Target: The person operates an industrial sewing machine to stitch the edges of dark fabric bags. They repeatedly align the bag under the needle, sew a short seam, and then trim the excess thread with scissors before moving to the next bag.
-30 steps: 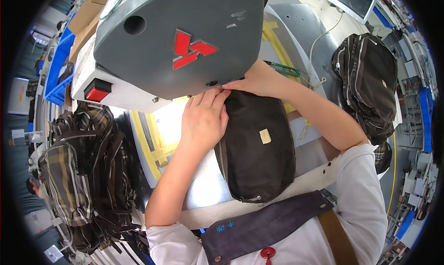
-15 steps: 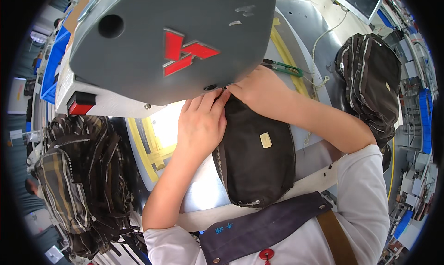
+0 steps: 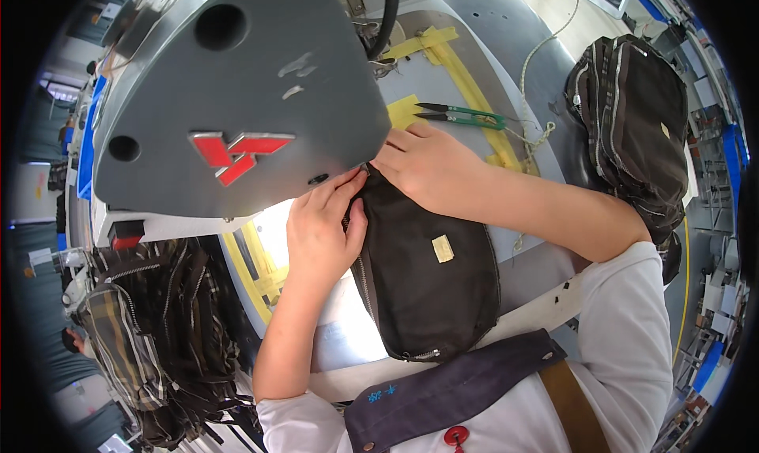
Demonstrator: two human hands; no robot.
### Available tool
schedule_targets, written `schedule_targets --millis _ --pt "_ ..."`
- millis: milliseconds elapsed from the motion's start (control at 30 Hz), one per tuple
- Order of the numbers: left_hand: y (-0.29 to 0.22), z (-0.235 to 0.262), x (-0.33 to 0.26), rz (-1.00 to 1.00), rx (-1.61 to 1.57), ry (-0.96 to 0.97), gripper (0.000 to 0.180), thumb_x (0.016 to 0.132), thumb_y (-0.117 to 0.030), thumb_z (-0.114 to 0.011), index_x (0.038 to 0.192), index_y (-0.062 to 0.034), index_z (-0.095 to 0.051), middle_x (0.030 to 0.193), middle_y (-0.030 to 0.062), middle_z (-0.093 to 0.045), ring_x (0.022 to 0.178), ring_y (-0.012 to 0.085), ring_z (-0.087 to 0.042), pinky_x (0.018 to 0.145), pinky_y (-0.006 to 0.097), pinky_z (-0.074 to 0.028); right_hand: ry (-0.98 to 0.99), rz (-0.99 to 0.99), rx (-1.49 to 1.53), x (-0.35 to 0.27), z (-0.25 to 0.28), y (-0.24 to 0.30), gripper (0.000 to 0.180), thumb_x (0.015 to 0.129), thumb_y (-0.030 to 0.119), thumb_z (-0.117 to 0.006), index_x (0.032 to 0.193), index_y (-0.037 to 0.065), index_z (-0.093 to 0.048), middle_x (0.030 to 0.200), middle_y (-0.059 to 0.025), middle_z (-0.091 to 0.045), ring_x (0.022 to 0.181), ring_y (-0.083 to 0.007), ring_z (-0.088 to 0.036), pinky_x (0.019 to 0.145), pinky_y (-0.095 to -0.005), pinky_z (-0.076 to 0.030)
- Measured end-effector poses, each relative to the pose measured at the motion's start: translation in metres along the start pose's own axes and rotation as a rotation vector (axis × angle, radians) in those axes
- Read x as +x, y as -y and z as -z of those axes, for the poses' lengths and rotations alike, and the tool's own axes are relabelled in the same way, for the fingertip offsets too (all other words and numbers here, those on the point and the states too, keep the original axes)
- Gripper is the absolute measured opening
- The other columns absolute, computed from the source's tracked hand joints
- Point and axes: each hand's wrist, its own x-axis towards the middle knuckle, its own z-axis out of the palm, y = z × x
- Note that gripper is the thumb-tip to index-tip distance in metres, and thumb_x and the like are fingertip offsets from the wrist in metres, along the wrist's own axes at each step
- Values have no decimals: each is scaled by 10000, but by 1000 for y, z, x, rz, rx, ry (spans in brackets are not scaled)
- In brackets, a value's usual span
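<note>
Head view: since the earlier frames the grey sewing machine head (image 3: 229,97) fills more of the upper left and the hands sit closer under it, while the black pouch (image 3: 431,271) has stayed flat on the table (image 3: 506,58) beneath them; this suggests the work at the pouch's top edge continues without repositioning. The left hand (image 3: 320,235) lies flat on the pouch's left top corner, fingers extended and pressing the fabric down, not closed around it. The right hand (image 3: 427,168) covers the upper edge; its fingertips are hidden under the machine, so its grip cannot be determined. The pouch is matte woven fabric, rounded, with a metal zipper along its edge and a small tan label. Green-handled thread snips (image 3: 462,117) lie near yellow tape strips. Dark strapped bags (image 3: 632,129) are stacked to the right.
</note>
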Motion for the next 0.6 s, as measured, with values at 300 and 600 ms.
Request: schedule_targets --millis 300,600 --pt "-3 0 1 4 28 8 332 734 11 -644 1064 -13 -667 1142 93 -657 1027 298 -625 894 379 -481 107 -62 33 -3 3 6 267 750 143 -576 947 -14 -666 995 -64 -560 888 -185 -558 757 -302 -462" --pt "-1 0 2 48 18 38 366 757 7 -640 1120 -37 -629 1169 98 -656 1044 310 -619 912 391 -471 6 -52 -9 -6 -1 5 170 719 163 -615 817 49 -694 869 -27 -566 835 -175 -559 699 -280 -441"
